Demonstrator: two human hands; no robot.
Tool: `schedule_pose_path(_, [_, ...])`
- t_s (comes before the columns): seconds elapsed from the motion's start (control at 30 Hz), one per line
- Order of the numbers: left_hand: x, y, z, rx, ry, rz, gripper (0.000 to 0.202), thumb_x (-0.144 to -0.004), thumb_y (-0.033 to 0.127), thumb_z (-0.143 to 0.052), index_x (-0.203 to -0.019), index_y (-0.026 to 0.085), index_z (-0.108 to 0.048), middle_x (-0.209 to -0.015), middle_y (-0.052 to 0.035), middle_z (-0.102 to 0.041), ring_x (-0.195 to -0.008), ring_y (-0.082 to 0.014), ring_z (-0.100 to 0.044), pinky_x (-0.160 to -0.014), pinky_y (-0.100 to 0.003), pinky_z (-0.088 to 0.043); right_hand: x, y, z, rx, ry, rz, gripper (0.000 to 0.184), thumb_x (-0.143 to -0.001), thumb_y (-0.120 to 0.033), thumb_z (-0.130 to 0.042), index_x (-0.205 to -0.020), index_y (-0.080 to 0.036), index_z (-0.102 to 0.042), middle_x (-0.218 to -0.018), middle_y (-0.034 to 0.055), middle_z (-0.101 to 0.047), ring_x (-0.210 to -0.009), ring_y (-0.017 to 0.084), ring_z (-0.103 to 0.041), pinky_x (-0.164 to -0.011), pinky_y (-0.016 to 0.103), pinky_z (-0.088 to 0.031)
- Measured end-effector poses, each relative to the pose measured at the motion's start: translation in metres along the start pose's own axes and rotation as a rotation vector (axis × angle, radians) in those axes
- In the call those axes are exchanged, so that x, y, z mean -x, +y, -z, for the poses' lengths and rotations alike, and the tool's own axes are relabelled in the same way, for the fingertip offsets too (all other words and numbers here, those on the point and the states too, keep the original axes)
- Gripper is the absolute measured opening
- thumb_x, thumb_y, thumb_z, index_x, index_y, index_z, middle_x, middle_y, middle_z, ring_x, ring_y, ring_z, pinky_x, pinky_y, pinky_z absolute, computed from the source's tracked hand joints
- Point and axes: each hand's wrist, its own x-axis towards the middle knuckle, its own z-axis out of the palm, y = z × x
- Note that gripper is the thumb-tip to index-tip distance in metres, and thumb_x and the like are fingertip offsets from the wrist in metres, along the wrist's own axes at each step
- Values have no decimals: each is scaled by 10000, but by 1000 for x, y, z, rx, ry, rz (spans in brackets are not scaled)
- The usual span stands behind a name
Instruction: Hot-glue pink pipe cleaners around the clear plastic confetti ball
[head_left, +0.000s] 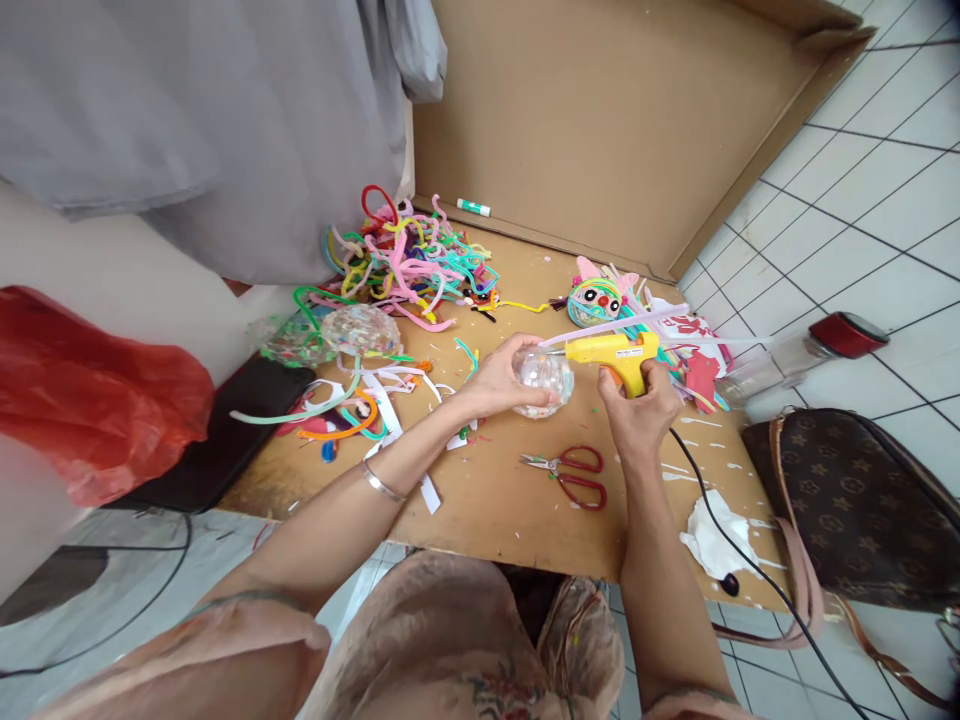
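My left hand [491, 378] is wrapped around a clear round ball [541, 375] that has small coloured bits in it. In my right hand [641, 410] is a yellow glue gun [613, 350], its nozzle pointing left at the top of the ball. Whether the tip touches the ball, I cannot tell. A pale lilac pipe cleaner [615, 327] runs just behind the gun, from near my left fingertips toward the right. Red-handled scissors [570, 475] lie with blades apart on the table, below the ball and between my forearms.
A heap of pipe cleaners [412, 260] lies at the back left. A decorated ball with a face [596, 300] sits at the back right. Another clear ball [361, 330] is at left. A black cord [720, 515] trails past a white tissue [720, 535] and a brown handbag [855, 500].
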Motion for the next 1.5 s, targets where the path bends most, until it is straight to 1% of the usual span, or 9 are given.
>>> schedule_pose_path(0.23, [0,0,0,-59,41,-24,743,-509,321,-827,-1186,199,-546,-1128,-51,-623,-1010,-234,-599,-890,-349,-479,0,0,2,33,16,62,285,-722,-452,-625,-845,-210,-540,-718,-5,-561,-630,155,-503,-639,293,-452])
schedule_pose_path(0.37, [-1,-3,-1,-99,70,-56,763,-503,320,-836,-1198,193,-549,-1166,-70,-610,-1055,-252,-591,-924,-366,-471,-1,-1,3,16,17,61,281,-712,-450,-633,-822,-211,-537,-706,-9,-551,-611,149,-489,-625,290,-445])
schedule_pose_path(0.47, [-2,-4,-1,-129,78,-56,776,-508,326,-838,-1213,189,-544,-1188,-80,-602,-1072,-262,-587,-933,-381,-470,-1,-1,3,-3,7,60,275,-704,-437,-640,-811,-208,-532,-708,-15,-538,-603,142,-480,-629,290,-443])
schedule_pose_path(0.73, [-2,-2,-1,-125,83,-82,769,-501,305,-844,-1197,170,-548,-1205,-96,-589,-1119,-276,-568,-978,-412,-458,-1,0,4,-25,-2,68,275,-707,-432,-648,-808,-200,-541,-689,-24,-523,-584,134,-466,-611,283,-435])
schedule_pose_path(0.93, [-2,-2,-1,-115,89,-73,778,-490,296,-846,-1197,170,-547,-1206,-96,-586,-1109,-272,-576,-966,-411,-469,0,3,4,-1,-4,76,274,-718,-434,-640,-827,-201,-546,-704,-20,-538,-598,137,-476,-618,283,-440])
schedule_pose_path(1.1, [-1,-3,-2,-120,98,-73,766,-495,294,-845,-1193,179,-552,-1199,-87,-589,-1096,-265,-584,-952,-399,-478,0,5,3,-22,-2,89,255,-722,-405,-642,-835,-192,-561,-710,-16,-548,-584,131,-481,-603,277,-434])
schedule_pose_path(1.37, [-3,-9,-2,-154,107,-111,764,-487,278,-844,-1193,200,-562,-1185,-72,-588,-1090,-265,-588,-954,-408,-483,0,5,6,-29,-25,118,244,-742,-396,-642,-859,-186,-602,-713,-9,-575,-586,136,-497,-611,281,-443])
schedule_pose_path(1.5, [-3,-10,-2,-168,112,-130,766,-492,285,-842,-1198,181,-563,-1196,-86,-583,-1103,-270,-586,-973,-419,-477,0,5,6,-8,-5,135,240,-736,-399,-640,-834,-183,-602,-699,-3,-586,-570,137,-496,-606,288,-449])
